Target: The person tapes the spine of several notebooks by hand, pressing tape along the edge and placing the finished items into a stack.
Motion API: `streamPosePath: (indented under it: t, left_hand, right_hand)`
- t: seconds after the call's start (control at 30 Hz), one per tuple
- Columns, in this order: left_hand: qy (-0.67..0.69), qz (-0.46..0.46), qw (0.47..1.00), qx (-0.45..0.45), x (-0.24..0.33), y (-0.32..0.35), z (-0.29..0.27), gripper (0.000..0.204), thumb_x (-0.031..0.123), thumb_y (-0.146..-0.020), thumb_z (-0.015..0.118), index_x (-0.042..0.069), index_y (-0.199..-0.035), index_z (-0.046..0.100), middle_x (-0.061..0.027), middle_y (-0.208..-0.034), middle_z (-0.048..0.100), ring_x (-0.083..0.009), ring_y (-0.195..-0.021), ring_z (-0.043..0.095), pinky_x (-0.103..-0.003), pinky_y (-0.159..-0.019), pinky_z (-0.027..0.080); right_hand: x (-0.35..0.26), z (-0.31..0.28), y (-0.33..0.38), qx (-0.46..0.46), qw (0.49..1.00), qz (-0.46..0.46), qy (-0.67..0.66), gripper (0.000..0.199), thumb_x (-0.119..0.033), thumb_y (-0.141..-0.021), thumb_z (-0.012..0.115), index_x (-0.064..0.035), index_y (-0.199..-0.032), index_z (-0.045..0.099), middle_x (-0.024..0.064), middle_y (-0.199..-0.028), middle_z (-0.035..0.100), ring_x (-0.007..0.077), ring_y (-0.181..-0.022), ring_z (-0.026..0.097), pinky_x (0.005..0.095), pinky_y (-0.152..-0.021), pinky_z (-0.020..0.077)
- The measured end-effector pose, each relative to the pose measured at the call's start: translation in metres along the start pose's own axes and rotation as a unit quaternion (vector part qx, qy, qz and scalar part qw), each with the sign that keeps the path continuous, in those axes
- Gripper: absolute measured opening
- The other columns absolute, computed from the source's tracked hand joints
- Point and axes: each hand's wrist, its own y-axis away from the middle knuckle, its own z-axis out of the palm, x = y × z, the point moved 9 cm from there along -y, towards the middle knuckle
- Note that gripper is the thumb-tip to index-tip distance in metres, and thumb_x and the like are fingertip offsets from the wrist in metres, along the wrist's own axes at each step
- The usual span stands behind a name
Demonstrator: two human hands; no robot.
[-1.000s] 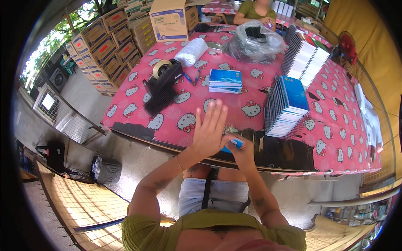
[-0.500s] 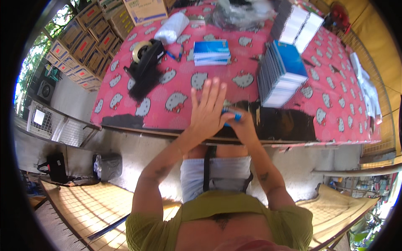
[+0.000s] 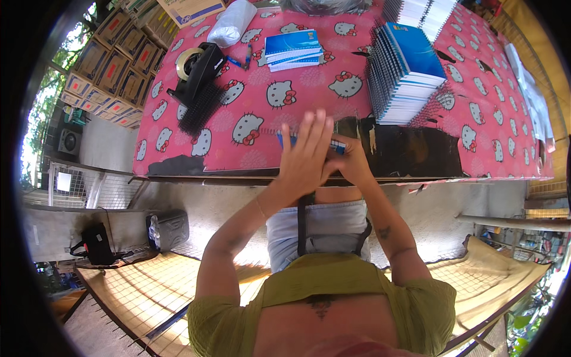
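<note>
At the table's near edge a small blue-covered notebook (image 3: pixel 338 146) lies mostly hidden under my hands. A thin coil of binding wire (image 3: pixel 269 131) sticks out from its left end. My left hand (image 3: pixel 302 154) lies flat over the notebook, fingers stretched forward. From the right, my right hand (image 3: pixel 352 162) pinches the notebook's right end, its thumb tucked near my left hand. Beyond them is a short stack of blue notebooks (image 3: pixel 292 50). To the right stands a tall stack of spiral-bound blue notebooks (image 3: pixel 410 77).
On the pink patterned tablecloth (image 3: pixel 226 152) at left sit a black tape dispenser (image 3: pixel 204 68), a pile of black binding coils (image 3: pixel 201 110), pens (image 3: pixel 241 62) and a white plastic roll (image 3: pixel 233 24). White spiral-bound pads (image 3: pixel 425 16) stand at far right. Cardboard boxes (image 3: pixel 113 59) are stacked beyond the table's left side.
My left hand has shifted slightly right over the notebook, and wire now shows at its left end. The view has tilted, so the table things appear higher.
</note>
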Motion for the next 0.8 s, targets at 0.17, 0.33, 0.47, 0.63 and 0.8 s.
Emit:
streamPosePath:
  t: [0.17,0.33,0.47,0.63,0.8]
  left_hand:
    - [-0.013,0.025,0.996,0.083,0.012,0.040,0.002,0.079,0.060,-0.100,0.027,-0.001,-0.149,0.034,-0.0211,-0.154,0.036,-0.0383,-0.147,0.026,-0.066,-0.113,0.000]
    - [0.070,0.045,0.991,0.103,-0.011,-0.011,-0.029,0.025,0.019,-0.085,0.071,0.012,-0.110,0.070,-0.0010,-0.117,0.067,-0.0194,-0.115,0.061,-0.065,-0.114,0.008]
    - [0.082,0.044,0.994,0.057,-0.001,-0.007,-0.026,0.041,0.028,-0.093,0.062,0.009,-0.129,0.061,-0.0096,-0.135,0.058,-0.0277,-0.129,0.051,-0.065,-0.114,0.008]
    - [0.083,0.003,0.994,0.077,0.006,0.010,-0.024,0.057,0.035,-0.101,0.047,0.004,-0.148,0.041,-0.0178,-0.155,0.036,-0.0371,-0.144,0.033,-0.064,-0.115,0.006]
    - [0.138,-0.006,0.984,0.109,-0.018,-0.015,-0.036,0.016,0.017,-0.091,0.067,0.012,-0.105,0.071,0.0011,-0.100,0.072,-0.0183,-0.105,0.065,-0.059,-0.116,0.012]
  right_hand:
    - [-0.019,0.006,-0.002,0.002,0.999,-0.036,0.003,0.030,-0.002,-0.084,0.069,-0.0021,-0.114,0.068,0.0088,-0.088,0.073,0.0077,-0.078,0.061,0.0273,-0.073,0.0516]
    - [-0.004,0.005,0.000,-0.040,0.998,0.015,0.037,0.025,-0.003,-0.086,0.068,-0.0009,-0.111,0.068,0.0093,-0.085,0.072,0.0073,-0.076,0.060,0.0291,-0.070,0.0514]
    - [-0.002,0.002,0.001,-0.013,1.000,-0.005,0.024,0.023,-0.006,-0.087,0.068,-0.0001,-0.109,0.068,0.0115,-0.085,0.072,0.0099,-0.075,0.061,0.0308,-0.070,0.0512]
    - [-0.012,0.002,-0.004,-0.005,1.000,0.006,0.027,0.028,-0.010,-0.086,0.071,0.0002,-0.111,0.067,0.0145,-0.087,0.072,0.0151,-0.073,0.064,0.0321,-0.071,0.0518]
    - [-0.040,-0.013,0.002,-0.010,0.997,-0.030,0.073,0.029,-0.009,-0.086,0.071,-0.0002,-0.113,0.069,0.0157,-0.088,0.072,0.0158,-0.076,0.066,0.0328,-0.073,0.0512]
